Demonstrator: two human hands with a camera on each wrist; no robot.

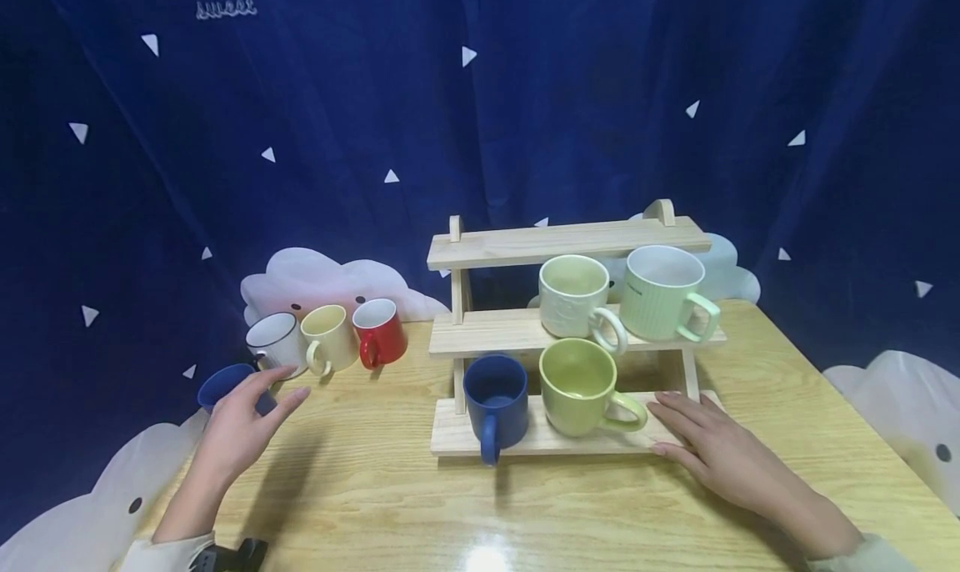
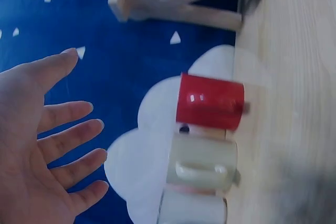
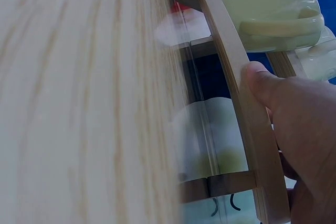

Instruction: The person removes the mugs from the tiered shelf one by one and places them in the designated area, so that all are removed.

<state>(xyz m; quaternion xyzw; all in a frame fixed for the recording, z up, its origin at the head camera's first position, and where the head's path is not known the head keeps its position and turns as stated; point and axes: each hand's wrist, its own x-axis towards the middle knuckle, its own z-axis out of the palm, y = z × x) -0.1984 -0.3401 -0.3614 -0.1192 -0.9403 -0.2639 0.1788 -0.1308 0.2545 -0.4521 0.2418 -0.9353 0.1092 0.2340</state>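
Bare left grip [image 1: 242, 428], off-white sleeve [image 1: 167, 553] behind it, black wristband [image 1: 208, 560] at the cuff, small rounded black block [image 1: 252, 553] on its inner side, bare right grip [image 1: 723, 458], pale sleeve [image 1: 866, 555] behind that.

We take this for a home, the room unclear: at twelve o'clock on the head view hangs a dark-blue curtain [image 1: 555, 97] patterned with white triangles [image 1: 468, 56], clouds [image 1: 330, 273] and, toward eleven, cursive lettering [image 1: 227, 7]; below is a wood-grained table [image 1: 390, 489], everyday mugs [image 1: 335, 340] at eight o'clock, a wooden rack [image 1: 577, 240] holding more at four.
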